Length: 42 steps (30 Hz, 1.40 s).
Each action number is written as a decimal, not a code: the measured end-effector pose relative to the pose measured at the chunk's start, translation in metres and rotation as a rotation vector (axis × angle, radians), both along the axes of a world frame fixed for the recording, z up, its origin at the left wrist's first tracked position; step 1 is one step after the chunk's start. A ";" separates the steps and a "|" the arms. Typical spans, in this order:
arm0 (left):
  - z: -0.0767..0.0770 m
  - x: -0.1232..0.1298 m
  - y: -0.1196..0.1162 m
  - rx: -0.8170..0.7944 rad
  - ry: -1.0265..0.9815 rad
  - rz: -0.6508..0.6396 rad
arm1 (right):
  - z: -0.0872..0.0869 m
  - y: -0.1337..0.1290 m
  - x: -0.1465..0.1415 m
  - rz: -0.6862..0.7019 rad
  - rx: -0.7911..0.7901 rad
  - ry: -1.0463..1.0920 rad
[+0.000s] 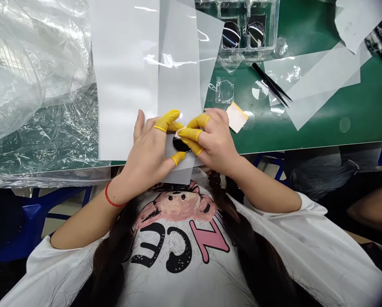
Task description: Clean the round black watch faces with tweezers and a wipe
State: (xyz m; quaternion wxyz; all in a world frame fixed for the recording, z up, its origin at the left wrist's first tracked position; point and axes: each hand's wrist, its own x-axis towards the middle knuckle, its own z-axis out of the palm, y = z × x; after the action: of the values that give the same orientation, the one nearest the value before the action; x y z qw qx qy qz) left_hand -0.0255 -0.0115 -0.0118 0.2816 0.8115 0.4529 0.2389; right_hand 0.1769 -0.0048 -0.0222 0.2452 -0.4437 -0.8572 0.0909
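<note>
Yellow-cotted fingers [187, 135] of both hands pinched around a round dark lens [180, 145]

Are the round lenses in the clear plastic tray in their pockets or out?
In: the left round glass lens and the right round glass lens sit within square pockets of the clear plastic tray.

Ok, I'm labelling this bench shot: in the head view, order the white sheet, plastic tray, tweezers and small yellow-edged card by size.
Largest to smallest: white sheet, plastic tray (cut off by the top of the view), tweezers, small yellow-edged card.
</note>
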 end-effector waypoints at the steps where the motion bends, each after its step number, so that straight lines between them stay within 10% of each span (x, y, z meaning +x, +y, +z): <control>1: 0.000 0.000 0.000 0.001 0.006 -0.004 | -0.002 -0.006 0.001 -0.020 0.028 0.018; 9: 0.001 -0.001 0.001 -0.008 -0.007 -0.017 | -0.007 -0.050 0.008 -0.107 0.179 0.069; 42: 0.000 0.000 0.001 0.023 0.000 -0.013 | -0.011 -0.033 0.031 0.036 0.150 -0.035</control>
State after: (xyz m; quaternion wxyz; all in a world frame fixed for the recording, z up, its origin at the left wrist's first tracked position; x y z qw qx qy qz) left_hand -0.0257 -0.0101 -0.0118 0.2738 0.8176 0.4449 0.2422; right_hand 0.2077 -0.0378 -0.0334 0.2611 -0.4102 -0.8735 0.0233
